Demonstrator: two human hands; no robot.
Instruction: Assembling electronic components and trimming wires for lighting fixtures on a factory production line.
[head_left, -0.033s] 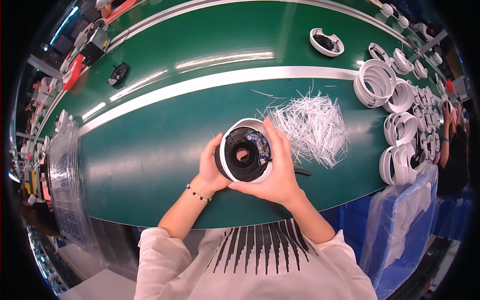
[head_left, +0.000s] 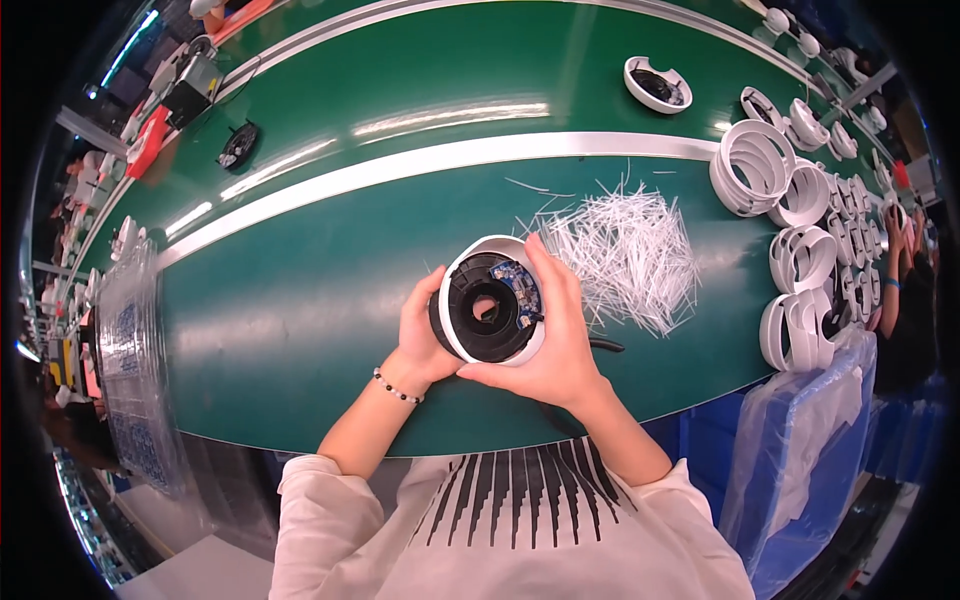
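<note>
I see my left hand and right hand clasping a round white plastic housing with black inner ring above the glossy green conveyor belt; thin white plastic ties heap beside it.

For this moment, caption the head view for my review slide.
Both hands, left and right, hold a round white housing beside loose white ties.

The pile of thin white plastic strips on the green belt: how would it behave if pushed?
The pile of thin white plastic strips lies loose and criss-crossed, so it would probably scatter rather than slide together. The strips look very light and probably flexible.
</note>
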